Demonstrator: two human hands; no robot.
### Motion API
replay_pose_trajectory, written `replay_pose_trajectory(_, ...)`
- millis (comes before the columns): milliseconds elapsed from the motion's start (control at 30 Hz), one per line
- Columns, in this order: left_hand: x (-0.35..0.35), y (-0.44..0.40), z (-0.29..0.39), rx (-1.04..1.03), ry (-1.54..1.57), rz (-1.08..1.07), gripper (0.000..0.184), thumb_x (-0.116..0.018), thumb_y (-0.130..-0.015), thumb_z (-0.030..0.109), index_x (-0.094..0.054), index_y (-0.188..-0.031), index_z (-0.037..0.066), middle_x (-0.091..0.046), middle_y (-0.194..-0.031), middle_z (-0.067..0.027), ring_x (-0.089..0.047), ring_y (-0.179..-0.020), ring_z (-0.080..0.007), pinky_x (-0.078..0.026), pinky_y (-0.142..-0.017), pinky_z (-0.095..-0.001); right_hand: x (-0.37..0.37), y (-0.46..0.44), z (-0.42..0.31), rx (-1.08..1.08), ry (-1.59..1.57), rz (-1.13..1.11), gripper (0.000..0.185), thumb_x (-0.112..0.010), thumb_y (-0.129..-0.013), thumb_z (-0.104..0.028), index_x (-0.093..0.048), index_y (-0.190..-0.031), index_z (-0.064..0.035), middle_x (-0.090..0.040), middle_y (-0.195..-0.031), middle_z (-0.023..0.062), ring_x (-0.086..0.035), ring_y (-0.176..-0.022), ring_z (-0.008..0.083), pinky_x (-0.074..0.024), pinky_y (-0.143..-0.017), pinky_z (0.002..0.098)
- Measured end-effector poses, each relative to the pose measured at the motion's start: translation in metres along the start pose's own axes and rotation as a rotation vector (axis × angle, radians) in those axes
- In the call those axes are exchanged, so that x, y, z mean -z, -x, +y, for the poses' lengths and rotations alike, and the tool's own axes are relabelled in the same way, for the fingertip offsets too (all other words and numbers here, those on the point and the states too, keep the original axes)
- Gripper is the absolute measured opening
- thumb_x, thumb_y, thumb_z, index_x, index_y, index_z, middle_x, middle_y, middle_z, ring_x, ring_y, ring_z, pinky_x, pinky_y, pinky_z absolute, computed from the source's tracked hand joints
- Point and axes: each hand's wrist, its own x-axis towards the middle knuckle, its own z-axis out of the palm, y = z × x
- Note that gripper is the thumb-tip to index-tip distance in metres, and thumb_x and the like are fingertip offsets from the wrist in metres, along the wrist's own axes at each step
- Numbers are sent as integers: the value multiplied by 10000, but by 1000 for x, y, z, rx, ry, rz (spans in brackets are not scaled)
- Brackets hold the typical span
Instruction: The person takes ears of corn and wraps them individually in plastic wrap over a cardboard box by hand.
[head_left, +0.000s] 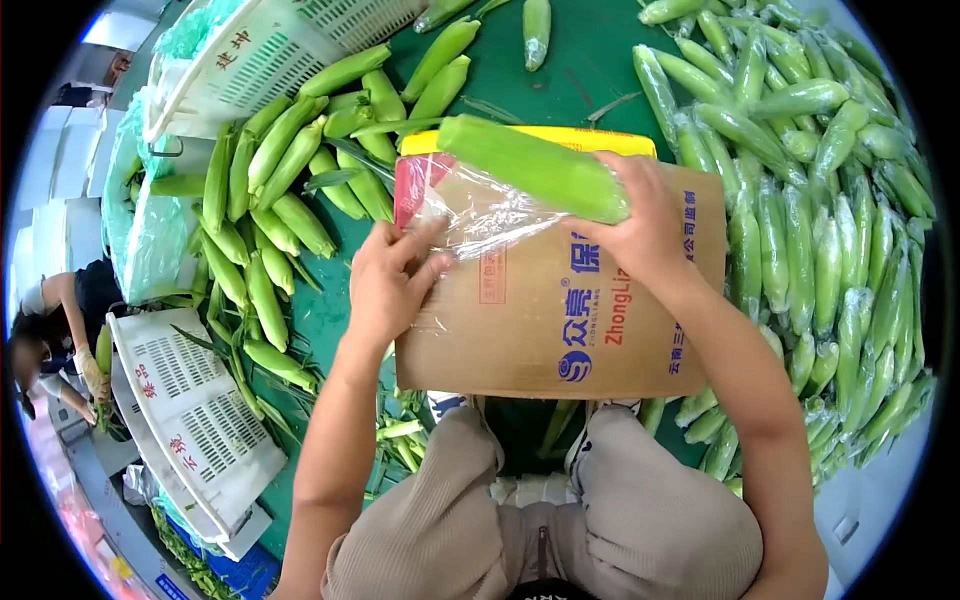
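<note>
My right hand (pixel 640 222) is wrapped round the thick end of an ear of corn (pixel 535 165) in its green husk. The ear lies slantwise above a cardboard box (pixel 470 340) printed with blue and red lettering. Clear cling film (pixel 490 215) stretches from the ear's underside toward my left hand (pixel 393 275), whose thumb and fingers close on the film's edge. A yellow strip (pixel 590 142) shows along the far side of the box.
Unwrapped ears of corn (pixel 285 150) are piled at left, and many film-wrapped ears (pixel 790 220) fill the right side. White plastic crates (pixel 270 60) stand at the upper left and lower left (pixel 200 410). Another person's gloved hand (pixel 93 375) holds corn at far left.
</note>
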Motion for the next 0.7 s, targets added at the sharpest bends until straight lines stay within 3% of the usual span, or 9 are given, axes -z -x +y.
replay_pose_trajectory(33, -11, -4, -2, -191, -118, 268, 350, -776, -876, 189, -736, -1223, 173, -628, -775, -69, -637, -722, -279, -524, -685, -406, 6, 2, 0, 16, 33, 41, 705, -934, -684, -329, -623, -1274, -100, -657, -1158, 135, -619, -1089, 351, -514, -952, 459)
replay_pose_trajectory(167, -21, 0, -1, -162, -207, 444, 57, -665, -968, 115, -675, -1021, 94, -699, -843, -105, -669, -756, -320, -536, -668, -419, 38, 20, -6, 65, 185, -145, 693, -932, -686, -330, -628, -1257, -82, -653, -1168, 151, -622, -1094, 367, -515, -939, 466)
replay_pose_trajectory(267, -23, 32, 10, 2, 239, 457, 63, -608, -1026, 69, -657, -1060, 47, -720, -880, -146, -711, -768, -249, -540, -687, -351, 46, 43, -12, 121, 144, -409, 683, -913, -704, -370, -627, -1245, -67, -648, -1164, 161, -621, -1096, 379, -518, -921, 473)
replay_pose_trajectory(333, -24, 54, 21, -200, 329, 553, 95, -564, -1044, 22, -613, -1125, 13, -743, -1032, -189, -743, -998, -211, -570, -876, -318, 48, 49, -20, 200, 66, -516, 684, -898, -718, -407, -625, -1241, -60, -644, -1153, 166, -622, -1098, 382, -519, -916, 474)
replay_pose_trajectory(400, -38, 67, 32, -415, 382, 527, 150, -584, -1027, 25, -610, -1174, 6, -724, -1148, -218, -717, -1135, -275, -549, -1004, -375, 47, 51, -37, 133, -15, -674, 685, -877, -739, -443, -620, -1247, -61, -629, -1102, 162, -624, -1077, 371, -518, -918, 478)
replay_pose_trajectory(467, -53, 81, 52, -404, 78, 298, 262, -697, -934, 49, -634, -1185, 11, -693, -1264, -189, -690, -1132, -378, -555, -974, -452, 36, 55, -40, 146, -5, -721, 684, -878, -744, -437, -616, -1253, -62, -613, -1092, 158, -621, -1061, 369, -515, -917, 480)
replay_pose_trajectory(500, -59, 78, 52, -499, -24, 294, 376, -710, -953, 243, -626, -1241, 16, -644, -1331, -175, -631, -1225, -341, -495, -1068, -471, 33, 58, -40, 262, -41, -533, 652, -857, -784, -418, -610, -1270, -61, -588, -1102, 148, -611, -1044, 372, -510, -906, 477)
replay_pose_trajectory(633, -40, 32, 75, -474, -241, 172, 523, -674, -950, 435, -628, -1271, 24, -611, -1343, -191, -598, -1204, -395, -442, -1118, -486, 24, 54, -45, -16, -12, -221, 582, -786, -876, -376, -588, -1322, -59, -588, -1127, 134, -596, -1062, 360, -502, -895, 463)
replay_pose_trajectory(700, -24, -30, 88, -486, -453, 303, 522, -672, -947, 453, -651, -1255, 32, -613, -1330, -179, -591, -1206, -385, -423, -1116, -510, 25, 35, -42, 180, 165, -132, 593, -787, -872, -374, -584, -1330, -57, -592, -1109, 133, -595, -1067, 359, -500, -896, 460)
